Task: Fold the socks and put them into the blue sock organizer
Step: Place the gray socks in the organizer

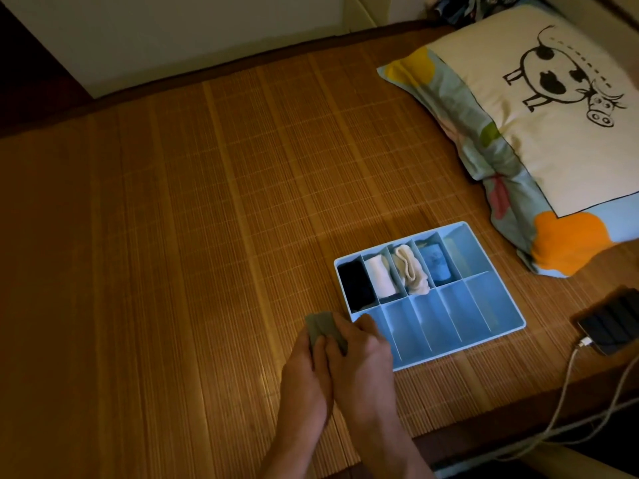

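Brown bamboo mat (173, 236) is lying open leftward; left hand (304, 371) and right hand (363, 347) fingers are clamping a folded grey-green sock (320, 324) beside the blue plastic organizer (480, 305).

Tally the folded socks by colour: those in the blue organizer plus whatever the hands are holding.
black sock: 1
white sock: 1
cream sock: 1
blue sock: 1
grey-green sock, held by left hand and right hand: 1
Total: 5
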Motion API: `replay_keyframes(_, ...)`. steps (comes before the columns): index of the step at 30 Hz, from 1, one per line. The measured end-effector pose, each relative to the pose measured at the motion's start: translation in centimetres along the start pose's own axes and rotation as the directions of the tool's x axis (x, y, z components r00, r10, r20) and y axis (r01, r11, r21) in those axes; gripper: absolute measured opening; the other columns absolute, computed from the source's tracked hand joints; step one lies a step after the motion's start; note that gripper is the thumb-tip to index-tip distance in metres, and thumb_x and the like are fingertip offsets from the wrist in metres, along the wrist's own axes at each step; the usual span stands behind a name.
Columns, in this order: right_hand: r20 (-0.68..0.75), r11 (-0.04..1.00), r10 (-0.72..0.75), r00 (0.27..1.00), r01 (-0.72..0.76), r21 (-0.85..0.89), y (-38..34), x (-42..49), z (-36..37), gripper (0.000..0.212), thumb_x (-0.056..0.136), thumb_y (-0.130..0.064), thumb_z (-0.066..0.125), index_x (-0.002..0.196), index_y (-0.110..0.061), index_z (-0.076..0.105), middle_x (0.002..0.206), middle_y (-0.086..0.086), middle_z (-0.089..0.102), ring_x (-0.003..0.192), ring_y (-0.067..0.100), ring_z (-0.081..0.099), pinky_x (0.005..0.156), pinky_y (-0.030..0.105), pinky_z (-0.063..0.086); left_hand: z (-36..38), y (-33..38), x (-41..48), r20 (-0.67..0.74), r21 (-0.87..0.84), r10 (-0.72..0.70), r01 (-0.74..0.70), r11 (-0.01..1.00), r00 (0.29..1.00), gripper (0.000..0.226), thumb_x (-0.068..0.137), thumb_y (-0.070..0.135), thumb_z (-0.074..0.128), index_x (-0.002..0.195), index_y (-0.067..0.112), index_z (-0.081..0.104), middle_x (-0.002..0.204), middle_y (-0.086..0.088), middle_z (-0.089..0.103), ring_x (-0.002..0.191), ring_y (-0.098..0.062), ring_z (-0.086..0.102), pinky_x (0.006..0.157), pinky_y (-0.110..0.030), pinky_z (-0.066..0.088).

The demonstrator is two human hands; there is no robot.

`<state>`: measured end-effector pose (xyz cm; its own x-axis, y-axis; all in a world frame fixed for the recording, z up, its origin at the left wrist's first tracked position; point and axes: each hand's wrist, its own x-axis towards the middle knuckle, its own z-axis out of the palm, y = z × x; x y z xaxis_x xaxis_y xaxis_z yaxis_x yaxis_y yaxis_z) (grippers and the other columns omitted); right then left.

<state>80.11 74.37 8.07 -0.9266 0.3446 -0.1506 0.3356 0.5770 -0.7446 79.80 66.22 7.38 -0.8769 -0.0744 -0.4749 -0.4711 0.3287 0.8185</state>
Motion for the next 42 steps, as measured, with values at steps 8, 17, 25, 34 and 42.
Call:
replay_keyframes(8,0.245,0.967,-0.153,0.957,0.196,-0.161,-1.0,-0.3,-0.1,0.041,0.105,-0.021,0.045,0.146,-0.017,0.05,0.126,-0.004,0.048,0.112,0.011,0.044,0.098,0.028,0.047,0.0,3.6,-0.1,0.289,-0.597,-0.369,0.467,0.652,0.884,0.037,0.107,0.025,0.043,0.118,-0.002,0.067,0.101,-0.021,0.07,0.109,-0.032,0.063,0.098,-0.038,0.049)
replay_keyframes(17,0.24,0.812,0.178,0.954,-0.28,0.512,0.8,1.8,-3.0,0.025,0.098,-0.021,0.065,0.12,-0.032,0.065,0.106,-0.009,0.073,0.096,0.004,0.07,0.079,0.022,0.059,0.7,3.1,2.4,0.196,-0.495,-0.21,0.281,0.822,0.958,0.035,0.099,0.035,0.053,0.123,0.016,0.07,0.107,-0.003,0.079,0.096,-0.016,0.076,0.079,-0.032,0.057)
replay_keyframes(25,0.363,0.876,0.112,0.925,-0.264,0.404,5.1,5.0,-7.2,0.005,0.095,-0.026,0.069,0.093,-0.023,0.072,0.079,-0.011,0.074,0.073,0.001,0.069,0.063,0.018,0.052,4.1,4.0,4.5,0.36,-0.434,-0.173,0.328,0.839,0.917,0.037,0.086,0.031,0.071,0.114,0.009,0.075,0.107,-0.019,0.077,0.092,-0.032,0.076,0.073,-0.037,0.062)
replay_keyframes(34,0.323,0.96,0.246,0.914,-0.276,0.048,12.3,10.3,-12.5,0.015,0.094,-0.023,0.068,0.08,-0.018,0.067,0.074,0.001,0.073,0.067,0.011,0.069,0.066,0.029,0.056,14.4,6.0,7.1,0.344,-0.154,-0.181,0.245,0.957,0.921,0.016,0.092,0.012,0.074,0.106,0.017,0.079,0.094,-0.005,0.081,0.092,-0.018,0.077,0.087,-0.03,0.061)
replay_keyframes(42,0.028,0.839,0.385,0.922,-0.338,-0.427,17.9,19.5,-15.1,0.027,0.101,-0.026,0.057,0.12,-0.007,0.059,0.113,0.012,0.063,0.095,0.027,0.064,0.083,0.043,0.057,20.3,6.8,12.1,0.318,-0.024,-0.206,0.225,0.974,0.925,0.01,0.099,0.036,0.064,0.097,0.033,0.072,0.098,0.007,0.074,0.095,-0.015,0.071,0.089,-0.032,0.055)
